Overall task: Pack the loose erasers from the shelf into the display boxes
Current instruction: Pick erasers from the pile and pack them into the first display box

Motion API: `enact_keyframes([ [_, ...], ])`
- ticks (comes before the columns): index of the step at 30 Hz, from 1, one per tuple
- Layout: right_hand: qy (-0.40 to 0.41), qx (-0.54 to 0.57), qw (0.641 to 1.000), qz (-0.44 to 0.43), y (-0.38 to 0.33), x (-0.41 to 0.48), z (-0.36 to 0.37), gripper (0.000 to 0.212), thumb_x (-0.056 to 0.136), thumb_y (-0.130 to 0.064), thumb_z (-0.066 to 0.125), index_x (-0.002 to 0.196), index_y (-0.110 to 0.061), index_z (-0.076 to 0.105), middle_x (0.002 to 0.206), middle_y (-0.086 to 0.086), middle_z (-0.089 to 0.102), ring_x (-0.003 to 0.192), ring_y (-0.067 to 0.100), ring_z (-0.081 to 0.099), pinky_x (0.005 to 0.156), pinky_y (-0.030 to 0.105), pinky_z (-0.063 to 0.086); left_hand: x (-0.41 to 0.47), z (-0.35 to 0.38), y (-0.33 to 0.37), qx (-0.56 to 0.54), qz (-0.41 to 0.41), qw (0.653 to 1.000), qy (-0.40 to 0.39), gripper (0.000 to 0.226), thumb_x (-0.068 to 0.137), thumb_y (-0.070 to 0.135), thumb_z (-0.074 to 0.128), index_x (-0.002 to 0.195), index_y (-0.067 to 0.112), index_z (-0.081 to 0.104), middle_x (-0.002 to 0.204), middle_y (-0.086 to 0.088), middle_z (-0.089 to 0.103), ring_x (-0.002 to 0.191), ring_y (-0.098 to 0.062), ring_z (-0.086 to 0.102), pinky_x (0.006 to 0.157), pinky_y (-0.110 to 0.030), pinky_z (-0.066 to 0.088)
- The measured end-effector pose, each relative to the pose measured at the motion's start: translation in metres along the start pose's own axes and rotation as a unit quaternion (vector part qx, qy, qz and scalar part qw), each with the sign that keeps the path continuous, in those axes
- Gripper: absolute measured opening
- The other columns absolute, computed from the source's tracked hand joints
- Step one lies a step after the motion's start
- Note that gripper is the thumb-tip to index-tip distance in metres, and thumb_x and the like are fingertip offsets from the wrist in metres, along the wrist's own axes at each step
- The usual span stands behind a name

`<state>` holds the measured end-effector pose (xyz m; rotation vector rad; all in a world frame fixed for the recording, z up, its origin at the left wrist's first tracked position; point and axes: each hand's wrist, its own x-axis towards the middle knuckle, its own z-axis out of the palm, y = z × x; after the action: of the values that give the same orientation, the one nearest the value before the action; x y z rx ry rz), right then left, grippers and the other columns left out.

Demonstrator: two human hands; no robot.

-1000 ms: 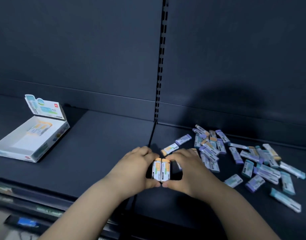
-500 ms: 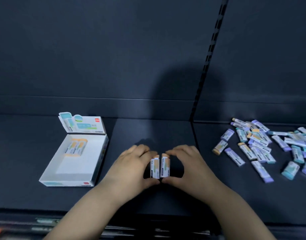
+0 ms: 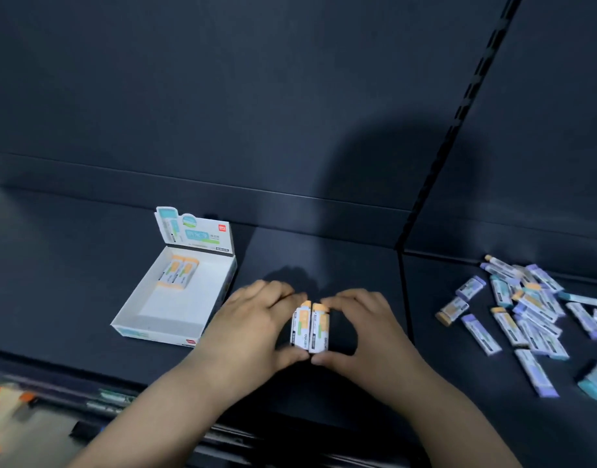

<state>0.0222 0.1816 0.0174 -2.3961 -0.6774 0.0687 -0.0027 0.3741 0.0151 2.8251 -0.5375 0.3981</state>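
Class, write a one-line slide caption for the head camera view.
Both hands, left and right, press orange-tipped erasers together beside the open display box.

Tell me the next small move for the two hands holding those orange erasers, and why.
Probably carry the held erasers left and set them into the display box beside the orange erasers already lying at its back. Both the left hand and right hand pinch the squared-up pair, and most of the box floor is bare.
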Motion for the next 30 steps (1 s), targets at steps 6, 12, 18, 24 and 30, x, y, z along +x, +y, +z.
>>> enact_keyframes([
  [6,-0.007,0.007,1.000,-0.023,-0.027,0.016,0.021,0.068,0.066,-0.043,0.077,0.126,-0.035,0.046,0.107,-0.035,0.031,0.109,-0.009,0.026,0.091,0.006,0.025,-0.021,-0.014,-0.026,-0.009,-0.026,1.000,0.004,0.075,0.051,0.053,0.084,0.116,0.019,0.065,0.103,0.007,0.064,0.096,-0.007,0.047,0.082,-0.024,0.050],
  [12,0.013,-0.011,1.000,-0.021,-0.068,0.041,0.052,0.069,0.070,-0.046,0.073,0.131,-0.032,0.044,0.113,-0.027,0.033,0.110,-0.008,0.025,0.090,0.000,0.022,-0.037,-0.031,-0.080,-0.009,-0.039,0.999,0.022,0.065,0.057,0.057,0.067,0.111,0.019,0.068,0.100,0.009,0.067,0.095,-0.006,0.047,0.082,-0.022,0.046],
  [18,0.057,-0.066,0.996,0.012,-0.107,0.078,0.088,0.071,0.074,-0.049,0.069,0.135,-0.028,0.040,0.124,-0.017,0.039,0.117,0.001,0.027,0.098,0.012,0.023,-0.040,-0.050,-0.148,-0.071,-0.058,0.996,0.020,0.066,0.072,0.042,0.076,0.130,0.020,0.056,0.126,0.008,0.057,0.118,-0.012,0.045,0.097,-0.015,0.030],
  [24,0.040,-0.135,0.988,0.060,-0.126,0.109,0.105,0.065,0.078,-0.046,0.066,0.134,-0.024,0.041,0.128,-0.006,0.043,0.118,0.013,0.032,0.102,0.024,0.031,-0.021,-0.040,-0.180,-0.084,-0.005,0.994,-0.067,0.065,0.079,0.042,0.070,0.136,0.020,0.047,0.132,0.006,0.049,0.120,-0.013,0.037,0.098,-0.015,0.025],
  [30,0.009,-0.178,0.979,0.095,-0.124,0.134,0.118,0.050,0.081,-0.047,0.057,0.126,-0.026,0.048,0.121,-0.002,0.048,0.110,0.019,0.038,0.094,0.028,0.036,-0.006,-0.020,-0.191,-0.069,0.018,0.994,-0.082,0.056,0.078,0.044,0.067,0.130,0.026,0.054,0.121,0.003,0.057,0.112,-0.018,0.044,0.097,-0.028,0.037],
])
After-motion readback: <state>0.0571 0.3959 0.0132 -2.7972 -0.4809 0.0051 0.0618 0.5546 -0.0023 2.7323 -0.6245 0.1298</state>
